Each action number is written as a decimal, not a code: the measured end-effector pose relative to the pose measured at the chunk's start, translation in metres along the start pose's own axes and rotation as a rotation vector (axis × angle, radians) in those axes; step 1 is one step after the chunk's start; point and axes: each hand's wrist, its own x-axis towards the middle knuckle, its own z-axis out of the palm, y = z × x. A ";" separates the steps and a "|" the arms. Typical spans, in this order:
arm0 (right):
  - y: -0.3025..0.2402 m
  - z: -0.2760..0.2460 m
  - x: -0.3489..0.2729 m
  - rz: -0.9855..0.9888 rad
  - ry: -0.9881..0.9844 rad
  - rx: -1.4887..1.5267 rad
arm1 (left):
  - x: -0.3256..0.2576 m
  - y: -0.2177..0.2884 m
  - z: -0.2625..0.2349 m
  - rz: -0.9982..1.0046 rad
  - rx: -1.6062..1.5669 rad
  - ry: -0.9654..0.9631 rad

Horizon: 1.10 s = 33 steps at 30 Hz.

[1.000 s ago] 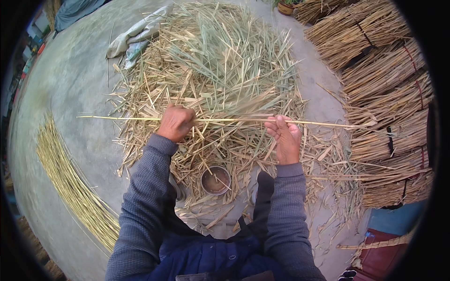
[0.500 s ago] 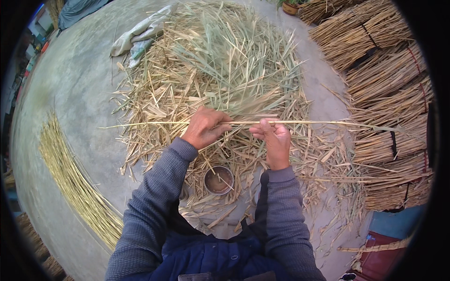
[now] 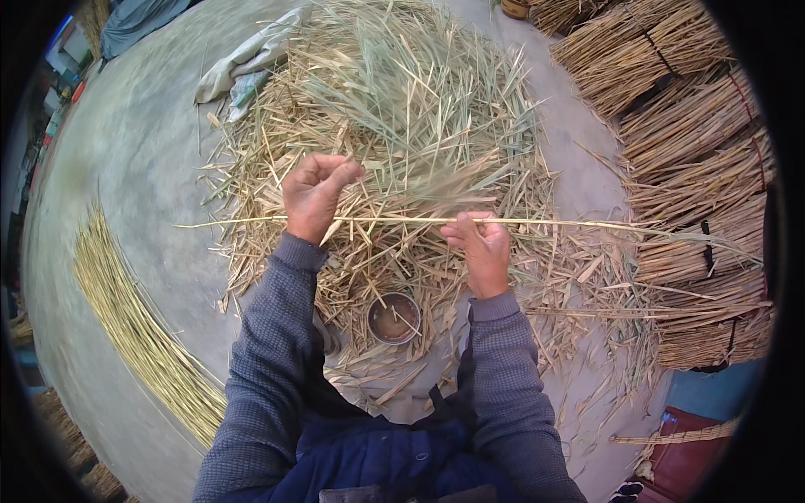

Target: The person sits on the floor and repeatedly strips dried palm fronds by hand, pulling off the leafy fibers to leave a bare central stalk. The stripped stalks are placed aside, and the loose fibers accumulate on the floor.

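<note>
A long, thin yellowish reed stalk [image 3: 394, 220] stretches sideways across my front, over a heap of stripped dry leaves [image 3: 419, 92]. My right hand [image 3: 481, 254] pinches it between thumb and fingers, right of its middle. The stalk's leafy right end reaches over the bundles at the right. Higher up and to the left is my left hand [image 3: 315, 194], its thumb and fingers pressed together above the leaf heap. Whatever its fingertips hold is too small to make out. The stalk passes at my left wrist, which covers a short length of it.
Between my feet sits a round bowl [image 3: 394, 339] with bits of stalk in it. Slender yellow stalks [image 3: 138, 327] lie in a long bunch at left. Tied reed bundles [image 3: 696, 168] line the right side. A pale sack [image 3: 251, 59] lies at the heap's far-left edge.
My left hand has come off the stalk and moved up and left, fingers pinched. My right hand keeps its pinch on the stalk, shifted slightly left.
</note>
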 end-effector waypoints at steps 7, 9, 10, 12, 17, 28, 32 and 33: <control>-0.003 -0.004 0.005 -0.050 -0.063 0.094 | 0.008 -0.011 -0.042 0.518 1.156 -0.145; -0.003 0.003 0.004 -0.038 -0.078 0.125 | -0.004 -0.024 -0.014 0.618 1.066 -0.395; -0.002 0.007 0.004 -0.048 -0.093 0.139 | -0.011 -0.032 0.001 0.650 1.011 -0.475; -0.002 0.009 0.003 -0.066 -0.132 0.149 | -0.017 -0.041 0.018 0.670 1.115 -0.575; -0.025 -0.030 0.013 -0.073 0.060 0.110 | 0.003 -0.032 -0.022 0.452 1.406 -0.554; -0.015 0.002 -0.009 -0.055 -0.122 0.098 | -0.019 -0.024 0.037 0.203 0.581 -0.568; -0.023 -0.011 -0.005 -0.072 -0.063 0.083 | -0.012 -0.023 0.024 0.013 0.550 -0.626; -0.023 -0.011 -0.004 -0.075 -0.070 0.093 | -0.012 -0.024 0.023 0.009 0.573 -0.622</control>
